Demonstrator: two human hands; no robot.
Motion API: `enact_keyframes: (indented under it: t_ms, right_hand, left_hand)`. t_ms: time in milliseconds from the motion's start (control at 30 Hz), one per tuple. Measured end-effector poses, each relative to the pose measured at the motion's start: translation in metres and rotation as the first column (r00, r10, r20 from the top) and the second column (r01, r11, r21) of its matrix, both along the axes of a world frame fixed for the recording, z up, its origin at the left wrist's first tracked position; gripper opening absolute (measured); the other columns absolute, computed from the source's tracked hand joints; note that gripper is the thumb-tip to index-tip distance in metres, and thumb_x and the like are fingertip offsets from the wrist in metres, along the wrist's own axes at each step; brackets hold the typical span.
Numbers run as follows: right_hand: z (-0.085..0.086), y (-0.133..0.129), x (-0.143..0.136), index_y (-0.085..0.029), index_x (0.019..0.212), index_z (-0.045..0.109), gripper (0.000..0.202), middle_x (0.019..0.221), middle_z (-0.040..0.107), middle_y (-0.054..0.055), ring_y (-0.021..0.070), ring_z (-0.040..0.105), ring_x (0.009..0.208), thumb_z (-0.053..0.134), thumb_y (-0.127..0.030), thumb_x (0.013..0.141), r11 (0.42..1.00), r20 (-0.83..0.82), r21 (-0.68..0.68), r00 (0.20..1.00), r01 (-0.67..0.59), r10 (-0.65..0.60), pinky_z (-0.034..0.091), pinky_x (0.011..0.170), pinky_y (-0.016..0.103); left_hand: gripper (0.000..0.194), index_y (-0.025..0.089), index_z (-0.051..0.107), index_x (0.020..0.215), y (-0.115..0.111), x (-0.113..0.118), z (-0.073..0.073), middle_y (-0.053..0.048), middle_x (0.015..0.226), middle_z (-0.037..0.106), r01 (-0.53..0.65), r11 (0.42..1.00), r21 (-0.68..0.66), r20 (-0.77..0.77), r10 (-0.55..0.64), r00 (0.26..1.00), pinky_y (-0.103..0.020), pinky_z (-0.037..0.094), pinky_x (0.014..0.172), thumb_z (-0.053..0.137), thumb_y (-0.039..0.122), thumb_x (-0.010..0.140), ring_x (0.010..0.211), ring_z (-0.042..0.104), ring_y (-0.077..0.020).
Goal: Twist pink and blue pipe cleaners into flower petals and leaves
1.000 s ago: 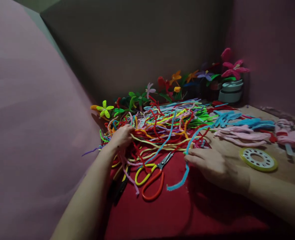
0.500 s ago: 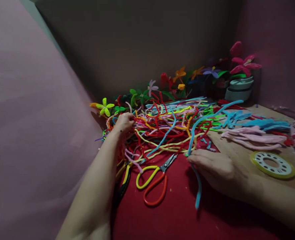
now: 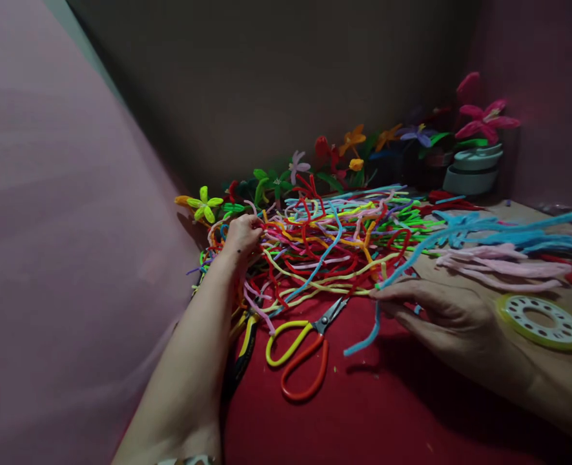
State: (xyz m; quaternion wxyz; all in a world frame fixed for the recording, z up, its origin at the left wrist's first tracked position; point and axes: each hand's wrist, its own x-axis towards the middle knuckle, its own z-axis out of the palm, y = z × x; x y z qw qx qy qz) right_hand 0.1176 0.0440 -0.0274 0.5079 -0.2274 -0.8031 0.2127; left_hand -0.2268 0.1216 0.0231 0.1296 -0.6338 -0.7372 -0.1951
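Note:
A tangled pile of colourful pipe cleaners (image 3: 310, 252) spreads in front of me. My left hand (image 3: 244, 234) reaches into its left side, fingers closed; what lies between the fingertips is hidden. Off to the right, my right hand (image 3: 453, 316) pinches a light blue pipe cleaner (image 3: 419, 247). One end of this pipe cleaner runs up to the right, while a shorter, bent end hangs below my fingers. A small green bit shows at the pinch. Scissors (image 3: 321, 326) with one yellow and one red handle lie on the red surface between my hands.
Yellow-and-black pliers (image 3: 247, 345) lie beside my left forearm. A tape roll (image 3: 542, 321) and pink pipe cleaners (image 3: 506, 266) are at the right. Behind the pile stand several pipe cleaner flowers (image 3: 297, 166) and a pale teal container (image 3: 472, 171). A pinkish sheet (image 3: 73, 258) rises at left.
My right hand has moved slightly right and turned. The blue pipe cleaner's long end swings down to the right, its short end to the left. My left hand stays at the pile.

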Motion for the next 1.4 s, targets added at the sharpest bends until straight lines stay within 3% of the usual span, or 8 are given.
enact_keyframes:
  t_ms: [233, 567, 733, 833, 1000, 1133, 1300, 1400]
  right_hand:
    - [0.003, 0.001, 0.001, -0.020, 0.076, 0.062, 0.014, 0.066, 0.061, 0.000, 0.0115, 0.057, 0.060, 0.054, -0.010, 0.073, 0.992, 0.037, -0.126, 0.999, 0.004, 0.000, 0.046, 0.055, 0.021]
    - [-0.003, 0.003, 0.000, -0.019, 0.071, 0.055, 0.004, 0.067, 0.058, 0.000, 0.0115, 0.054, 0.060, 0.054, -0.015, 0.073, 0.923, -0.041, -0.386, 0.999, -0.009, -0.007, 0.043, 0.052, 0.021]
    - [-0.007, 0.009, 0.001, -0.020, 0.083, 0.050, 0.017, 0.068, 0.055, -0.001, 0.0116, 0.054, 0.059, 0.059, -0.018, 0.070, 0.888, -0.184, -0.437, 0.981, -0.142, 0.066, 0.045, 0.052, 0.021]
    - [-0.005, 0.009, 0.001, -0.018, 0.084, 0.054, 0.013, 0.069, 0.058, 0.001, 0.0130, 0.057, 0.061, 0.058, -0.020, 0.072, 0.866, -0.152, -0.482, 0.986, -0.133, 0.067, 0.046, 0.052, 0.022]
    - [0.004, 0.004, 0.000, -0.017, 0.074, 0.058, 0.006, 0.067, 0.061, 0.001, 0.0144, 0.059, 0.062, 0.057, -0.022, 0.070, 0.853, -0.088, -0.515, 0.995, -0.082, 0.043, 0.047, 0.054, 0.023]
    - [0.008, 0.002, 0.001, -0.018, 0.071, 0.057, 0.007, 0.057, 0.054, -0.002, 0.0106, 0.050, 0.050, 0.054, -0.023, 0.075, 0.836, -0.019, -0.542, 0.996, -0.087, 0.091, 0.040, 0.046, 0.021]
    - [0.012, 0.004, -0.005, -0.017, 0.062, 0.057, 0.027, 0.054, 0.054, 0.000, 0.0098, 0.048, 0.047, 0.048, -0.031, 0.083, 0.738, -0.054, -0.638, 0.969, -0.220, 0.242, 0.038, 0.043, 0.021]
    - [0.019, 0.006, -0.023, -0.016, 0.060, 0.057, 0.031, 0.055, 0.057, 0.002, 0.0107, 0.052, 0.049, 0.043, -0.029, 0.084, 0.681, -0.095, -0.651, 0.926, -0.336, 0.366, 0.042, 0.046, 0.021]
  left_hand:
    - [0.029, 0.016, 0.069, 0.089, -0.016, -0.002, -0.006, -0.006, 0.088, 0.064, 0.109, 0.989, -0.098, 0.006, -0.109, 0.994, -0.024, 0.043, 0.075, 0.050, 0.022, 0.068, 0.079, 0.058, -0.0163]
    - [0.047, 0.025, 0.065, 0.105, -0.045, -0.001, 0.044, -0.001, 0.101, 0.059, 0.287, 0.856, -0.430, 0.131, -0.255, 0.958, -0.024, 0.043, 0.075, 0.064, 0.043, 0.063, 0.085, 0.056, -0.0158]
    - [0.030, 0.022, 0.069, 0.091, -0.077, 0.019, 0.057, -0.004, 0.100, 0.058, 0.267, 0.956, -0.118, 0.026, -0.266, 0.964, -0.028, 0.041, 0.082, 0.061, 0.040, 0.070, 0.090, 0.054, -0.0169]
    - [0.021, 0.020, 0.070, 0.081, -0.100, 0.033, 0.047, -0.004, 0.087, 0.059, 0.211, 0.973, 0.092, -0.054, -0.207, 0.977, -0.027, 0.042, 0.075, 0.055, 0.035, 0.075, 0.083, 0.053, -0.0161]
    - [0.018, 0.021, 0.069, 0.071, -0.123, 0.040, 0.006, -0.007, 0.074, 0.059, 0.102, 0.957, -0.273, -0.325, -0.191, 0.926, -0.031, 0.040, 0.070, 0.052, 0.024, 0.076, 0.081, 0.052, -0.0211]
    - [0.024, 0.018, 0.068, 0.081, -0.126, 0.030, -0.020, -0.014, 0.087, 0.059, -0.123, 0.969, -0.214, -0.571, -0.022, 0.821, -0.039, 0.037, 0.072, 0.045, 0.025, 0.080, 0.092, 0.049, -0.0295]
    - [0.028, 0.015, 0.066, 0.081, -0.126, 0.019, -0.025, -0.017, 0.096, 0.057, -0.118, 0.971, -0.207, -0.626, -0.038, 0.779, -0.041, 0.035, 0.075, 0.040, 0.025, 0.081, 0.096, 0.047, -0.0319]
    - [0.028, 0.015, 0.064, 0.088, -0.126, 0.013, -0.025, -0.017, 0.104, 0.056, -0.060, 0.974, -0.218, -0.528, -0.066, 0.847, -0.042, 0.034, 0.081, 0.038, 0.025, 0.082, 0.103, 0.044, -0.0318]
